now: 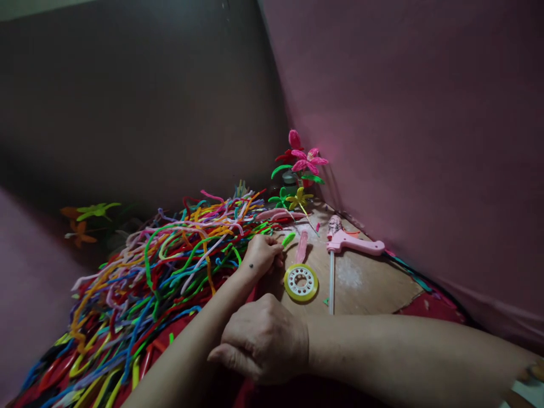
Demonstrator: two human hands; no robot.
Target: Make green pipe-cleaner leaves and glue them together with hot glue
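1. the left hand (263, 254) is closed in a pinch, its fingertips together at the near end of a short, bright green fuzzy piece (289, 238), which pokes out toward the far right.
2. that green piece sits over the wooden surface (365, 283), between the heap of stems and a flat pink strip (302, 247).
3. the right hand (267, 339) is nearer, back upward, fingers curled under and thumb pointing left; whether it holds anything i cannot tell.
4. the stems (187, 249) are long, soft and fuzzy, bent and tangled in many colours, heaped on the left over red cloth (174, 327).
5. just right of the left hand lies a tape roll (313, 285), a smooth yellow ring around a white core pierced with holes, near the pink strip.
6. further right, a pink glue gun (355, 245) lies on its side, a straight, pale stick (332, 283) running from it toward the near side.
7. at the far side stands a fuzzy pink flower (309, 161) with pointed petals, and a yellow flower (300, 198) on a thin stem is nearer.
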